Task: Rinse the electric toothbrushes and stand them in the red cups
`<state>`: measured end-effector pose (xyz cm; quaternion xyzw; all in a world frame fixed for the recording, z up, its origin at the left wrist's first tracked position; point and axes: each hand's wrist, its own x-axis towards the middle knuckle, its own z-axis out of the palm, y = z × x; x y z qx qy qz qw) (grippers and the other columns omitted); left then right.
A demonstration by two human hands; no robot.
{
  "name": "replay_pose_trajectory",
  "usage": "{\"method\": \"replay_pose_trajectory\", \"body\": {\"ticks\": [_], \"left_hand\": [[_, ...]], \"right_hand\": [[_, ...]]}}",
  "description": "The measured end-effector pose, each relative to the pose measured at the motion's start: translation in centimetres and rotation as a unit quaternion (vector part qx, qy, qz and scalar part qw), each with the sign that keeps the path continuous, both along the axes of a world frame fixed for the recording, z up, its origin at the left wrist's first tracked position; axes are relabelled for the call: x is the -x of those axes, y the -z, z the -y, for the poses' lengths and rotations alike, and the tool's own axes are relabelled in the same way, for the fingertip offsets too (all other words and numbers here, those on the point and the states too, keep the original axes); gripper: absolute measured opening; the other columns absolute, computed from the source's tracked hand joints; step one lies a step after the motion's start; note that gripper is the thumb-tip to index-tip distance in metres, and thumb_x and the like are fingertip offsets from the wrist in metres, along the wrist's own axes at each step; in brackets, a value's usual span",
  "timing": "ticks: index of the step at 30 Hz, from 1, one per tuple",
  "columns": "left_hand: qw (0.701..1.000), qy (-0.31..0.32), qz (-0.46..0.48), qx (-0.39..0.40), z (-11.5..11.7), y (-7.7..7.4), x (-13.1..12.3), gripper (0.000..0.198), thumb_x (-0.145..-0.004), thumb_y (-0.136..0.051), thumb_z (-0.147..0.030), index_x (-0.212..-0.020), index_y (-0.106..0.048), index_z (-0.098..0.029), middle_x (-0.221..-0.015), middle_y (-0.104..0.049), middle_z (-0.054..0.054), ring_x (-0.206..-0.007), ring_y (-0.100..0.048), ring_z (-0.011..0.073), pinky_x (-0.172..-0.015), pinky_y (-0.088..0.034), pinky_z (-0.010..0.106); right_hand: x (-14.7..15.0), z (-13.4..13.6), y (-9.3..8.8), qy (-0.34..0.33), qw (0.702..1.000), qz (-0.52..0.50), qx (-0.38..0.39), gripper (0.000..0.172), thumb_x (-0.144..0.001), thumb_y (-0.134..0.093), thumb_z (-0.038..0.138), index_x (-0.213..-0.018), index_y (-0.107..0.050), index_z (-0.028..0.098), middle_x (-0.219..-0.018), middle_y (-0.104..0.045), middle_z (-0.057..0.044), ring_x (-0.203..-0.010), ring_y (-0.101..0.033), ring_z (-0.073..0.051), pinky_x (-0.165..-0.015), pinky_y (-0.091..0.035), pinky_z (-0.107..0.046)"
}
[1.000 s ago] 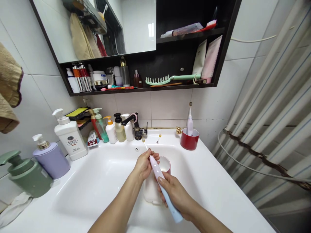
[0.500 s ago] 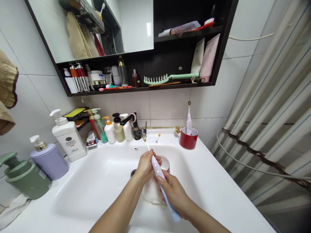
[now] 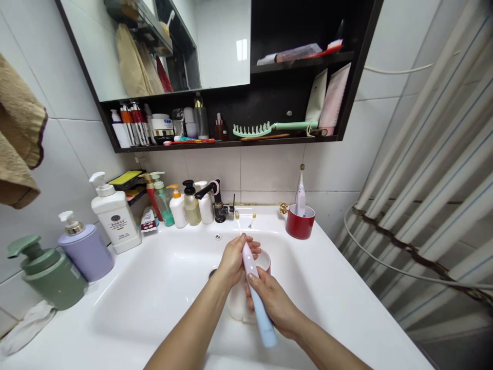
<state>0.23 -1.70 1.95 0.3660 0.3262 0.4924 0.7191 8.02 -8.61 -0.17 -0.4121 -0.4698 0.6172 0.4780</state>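
Over the white sink basin (image 3: 162, 288) I hold an electric toothbrush (image 3: 262, 313) with a pink-to-blue handle, tilted with its bristle end toward the faucet. My left hand (image 3: 234, 259) grips it near the neck, thumb on top. Lower down, my right hand (image 3: 271, 295) is wrapped round the handle with the thumb on its front. Beneath my hands, a red cup (image 3: 265, 260) with a white inside lies in the basin, partly covered. A pale translucent object (image 3: 238, 306) is under them too, mostly hidden.
Behind the basin stands a black faucet (image 3: 219, 200), near a small loose brush head (image 3: 252, 221). A red cup holder (image 3: 300, 224) at the right carries another electric toothbrush (image 3: 301, 192). Pump bottles, including a purple one (image 3: 88, 252), line the left. A dark shelf (image 3: 227, 144) hangs above.
The toothbrush handle has swung slightly, its blue lower end shifting left and more upright. Both hands keep their hold on it. The whole view has shifted a little to the left.
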Motion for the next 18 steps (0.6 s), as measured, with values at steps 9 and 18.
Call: {"method": "replay_pose_trajectory", "body": {"ticks": [9,18], "left_hand": [[0.865,-0.060,-0.371,-0.332,-0.1,2.9,1.4,0.016,-0.058,-0.049,-0.016,-0.074,-0.051,-0.018,-0.076,-0.053,0.004,-0.073,-0.047,0.0145,-0.070,-0.034,0.028],[0.725,0.070,-0.538,-0.424,0.1,4.5,0.5,0.011,-0.055,-0.044,-0.007,-0.055,-0.047,-0.018,-0.068,-0.050,0.004,-0.076,-0.044,0.0202,-0.072,-0.032,0.032]], "right_hand": [[-2.2,-6.8,-0.9,0.201,0.949,0.194,-0.145,0.023,-0.067,-0.036,0.039,-0.075,-0.040,0.017,-0.068,-0.048,0.000,-0.059,-0.045,-0.010,-0.054,-0.037,-0.022],[-3.3,-8.1,2.5,0.210,0.919,0.312,-0.116,0.025,-0.062,-0.041,0.037,-0.058,-0.052,0.015,-0.053,-0.053,-0.002,-0.053,-0.047,-0.014,-0.050,-0.034,-0.024]]}}
